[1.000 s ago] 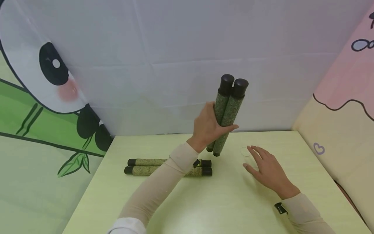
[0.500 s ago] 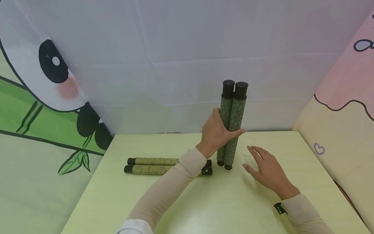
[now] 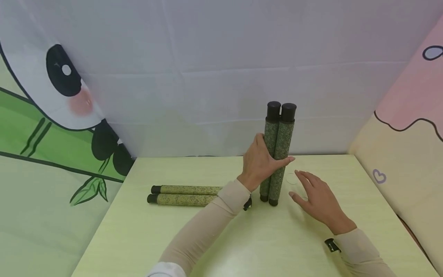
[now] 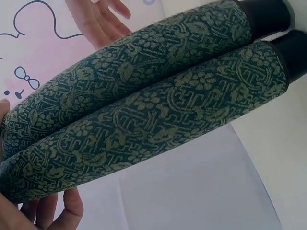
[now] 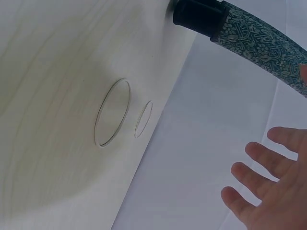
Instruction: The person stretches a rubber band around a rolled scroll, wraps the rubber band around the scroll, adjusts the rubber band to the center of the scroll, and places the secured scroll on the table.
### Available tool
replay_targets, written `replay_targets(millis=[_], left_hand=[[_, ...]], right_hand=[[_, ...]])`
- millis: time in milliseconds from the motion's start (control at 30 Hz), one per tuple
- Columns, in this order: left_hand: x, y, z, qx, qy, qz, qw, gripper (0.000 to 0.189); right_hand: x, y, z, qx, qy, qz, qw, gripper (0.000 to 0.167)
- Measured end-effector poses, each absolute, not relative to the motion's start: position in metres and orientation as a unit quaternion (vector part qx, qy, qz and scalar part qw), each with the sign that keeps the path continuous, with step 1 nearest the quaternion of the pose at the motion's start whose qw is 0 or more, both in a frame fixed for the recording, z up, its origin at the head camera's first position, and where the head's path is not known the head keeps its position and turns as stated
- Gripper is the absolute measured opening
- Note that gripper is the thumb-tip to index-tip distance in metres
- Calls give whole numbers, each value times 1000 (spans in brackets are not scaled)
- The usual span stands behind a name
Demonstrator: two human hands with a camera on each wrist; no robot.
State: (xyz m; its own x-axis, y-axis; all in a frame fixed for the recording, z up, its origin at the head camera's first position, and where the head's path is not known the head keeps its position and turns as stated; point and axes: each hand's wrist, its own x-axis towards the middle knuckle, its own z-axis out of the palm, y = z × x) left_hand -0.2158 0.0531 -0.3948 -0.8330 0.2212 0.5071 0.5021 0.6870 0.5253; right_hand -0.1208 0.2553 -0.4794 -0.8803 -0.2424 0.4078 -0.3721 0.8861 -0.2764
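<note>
My left hand (image 3: 259, 163) grips two dark green brocade scrolls (image 3: 283, 142) with black end knobs, side by side and nearly upright. Its thumb crosses the front of them and the other fingers go behind. The lower knobs are at or just above the tabletop; whether they touch, I cannot tell. In the left wrist view, the flowered brocade (image 4: 158, 105) fills the middle. To the right of the scrolls, my right hand (image 3: 320, 200) hovers with loosely spread fingers, holding nothing. Below it, two thin loops, a larger ring (image 5: 128, 103) and a smaller ring (image 5: 151, 109), lie on the table.
Two yellow-green scrolls, a rear one (image 3: 190, 190) and a front one (image 3: 187, 200), lie parallel at the left of the pale table (image 3: 214, 246). My left forearm covers their right part. A white cloth backdrop (image 3: 207, 96) rises behind, with cartoon-printed cloths at both sides.
My left hand has brought the green scrolls down and to the right, turning them from tilted to nearly upright. The right hand has stayed about where it was.
</note>
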Motion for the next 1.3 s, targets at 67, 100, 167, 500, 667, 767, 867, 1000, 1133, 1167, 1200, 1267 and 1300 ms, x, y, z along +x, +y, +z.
replay_targets(millis=[67, 100, 167, 500, 667, 767, 867, 1000, 1133, 1167, 1200, 1267, 1300], left_hand=[[-216, 54, -397, -202, -892, -341, 215, 102], [-216, 54, -398, -202, -891, -341, 221, 103], [-216, 55, -400, -202, -889, -340, 232, 103], [-213, 60, -409, -205, -874, -325, 297, 95], [-211, 63, -412, -207, -869, -325, 311, 94], [-209, 66, -414, -210, -868, -322, 314, 93], [-207, 69, -415, -218, -866, -322, 315, 91], [-206, 70, -416, -225, -861, -320, 325, 88], [-205, 70, -417, -225, -856, -320, 339, 87], [-205, 70, -417, -225, -854, -320, 341, 87], [-205, 70, -417, -225, -854, -318, 345, 87], [-204, 70, -417, -225, -854, -314, 349, 87], [-204, 70, -418, -224, -855, -312, 350, 86]], right_hand=[[-121, 256, -479, 161, -953, 179, 182, 72], [-121, 256, -478, 160, -954, 180, 180, 72], [-122, 257, -477, 155, -954, 189, 172, 73], [-125, 261, -460, 115, -939, 278, 164, 60], [-132, 260, -439, 142, -896, 317, 276, 51], [-137, 257, -419, 166, -871, 351, 302, 55], [-141, 252, -398, 187, -853, 391, 290, 59], [-148, 243, -373, 199, -834, 445, 259, 63], [-155, 234, -352, 190, -829, 476, 224, 65], [-157, 231, -347, 187, -829, 482, 211, 65], [-160, 229, -342, 181, -832, 486, 196, 65], [-164, 225, -335, 162, -840, 490, 165, 64], [-166, 224, -332, 156, -842, 494, 150, 65]])
